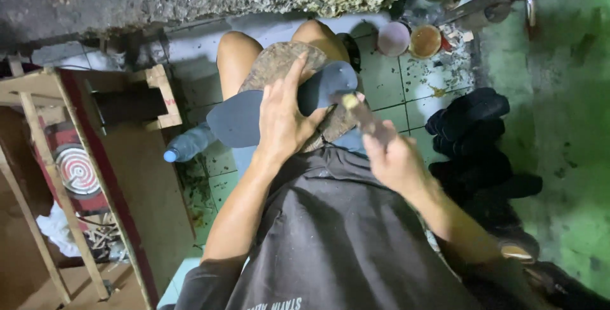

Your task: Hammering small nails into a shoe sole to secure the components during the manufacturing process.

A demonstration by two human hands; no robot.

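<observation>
both hands busy: left hand (284, 119) pressing dark sole (254, 114), right hand (389, 156) gripping brush (359, 112), bottle (189, 144) alongside

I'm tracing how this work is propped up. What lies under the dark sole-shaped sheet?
Under the dark grey sole-shaped sheet lies a worn brown board resting across the person's knees. The left hand presses on the sheet, covering its middle and the board there.

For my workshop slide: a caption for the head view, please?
Left hand presses a dark shoe sole on a board while right hand brushes it.
</observation>
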